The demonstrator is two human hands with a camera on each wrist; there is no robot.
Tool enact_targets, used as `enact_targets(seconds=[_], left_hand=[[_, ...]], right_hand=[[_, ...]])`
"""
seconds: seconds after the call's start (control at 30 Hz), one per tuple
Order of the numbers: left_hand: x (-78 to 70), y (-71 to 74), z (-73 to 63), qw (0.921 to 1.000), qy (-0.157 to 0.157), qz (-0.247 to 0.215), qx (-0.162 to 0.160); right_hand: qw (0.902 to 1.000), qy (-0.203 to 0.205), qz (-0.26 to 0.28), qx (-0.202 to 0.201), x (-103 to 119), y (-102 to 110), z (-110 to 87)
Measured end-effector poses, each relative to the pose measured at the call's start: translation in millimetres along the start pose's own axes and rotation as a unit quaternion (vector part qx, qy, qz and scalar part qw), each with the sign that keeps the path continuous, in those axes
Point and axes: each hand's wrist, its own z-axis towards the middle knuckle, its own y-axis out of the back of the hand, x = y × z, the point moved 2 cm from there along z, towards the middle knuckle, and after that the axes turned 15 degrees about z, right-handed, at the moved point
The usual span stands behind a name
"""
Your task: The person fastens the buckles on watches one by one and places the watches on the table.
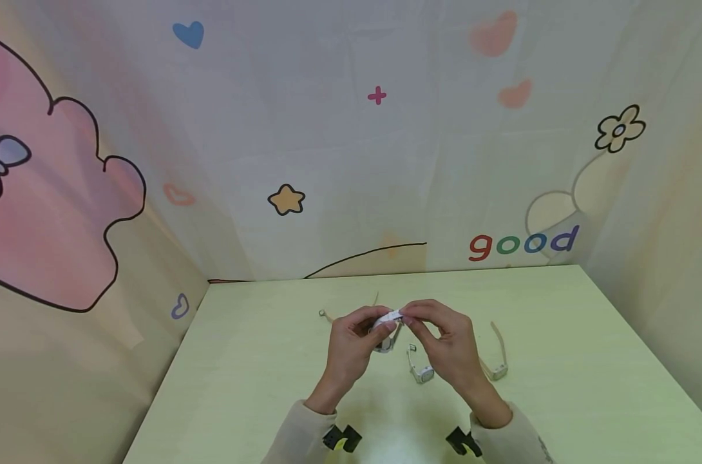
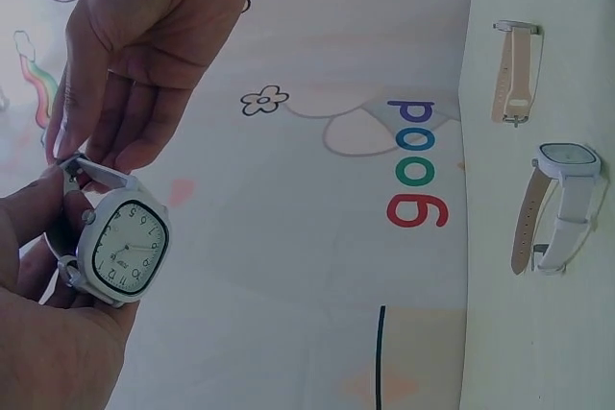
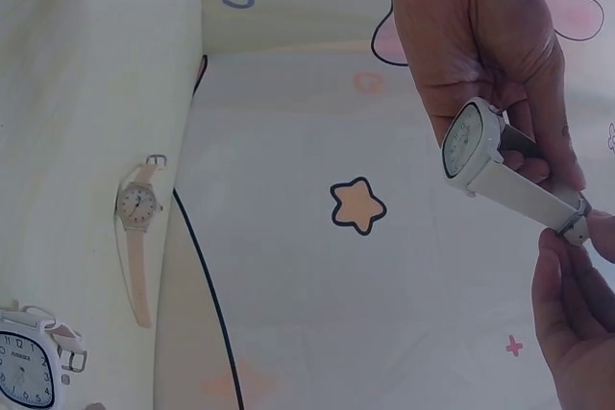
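Between the two hands, in front of my body, is a white wristwatch with a rounded-square dial. My left hand holds it up with curled fingers and thumb about the watch. The right hand pinches the end of its white strap at the buckle, between thumb and fingertips. The strap's two ends meet there, largely covered by the fingers. A second white square-dial watch lies on the table below the hands.
A watch with a beige strap lies on the table right of my right hand. Another, with a small round dial, lies behind my left hand. The pale green table meets a patterned curtain at its back edge.
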Motion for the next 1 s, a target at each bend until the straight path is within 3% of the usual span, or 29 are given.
enact_targets(seconds=[0.2, 0.47, 0.6, 1.0], left_hand=[[-0.2, 0.1, -0.3, 1.0, 0.005, -0.002, -0.003], [-3.4, -1.3, 1.8, 0.9998, 0.003, -0.02, -0.006], [-4.5, -2.3, 1.5, 0.9996, 0.006, -0.028, -0.004], [-4.0, -3.4, 0.2, 0.9994, 0.001, -0.034, -0.008]], right_hand=[[0.9997, -0.002, -0.022, 0.009, -1.6, -1.6, -0.7], [0.9994, -0.021, 0.025, -0.015, -3.7, -4.0, -4.4], [0.999, -0.015, 0.042, -0.011, -2.0, -3.6, -3.1], [0.9997, 0.006, 0.023, 0.001, -1.5, -4.0, -2.4]])
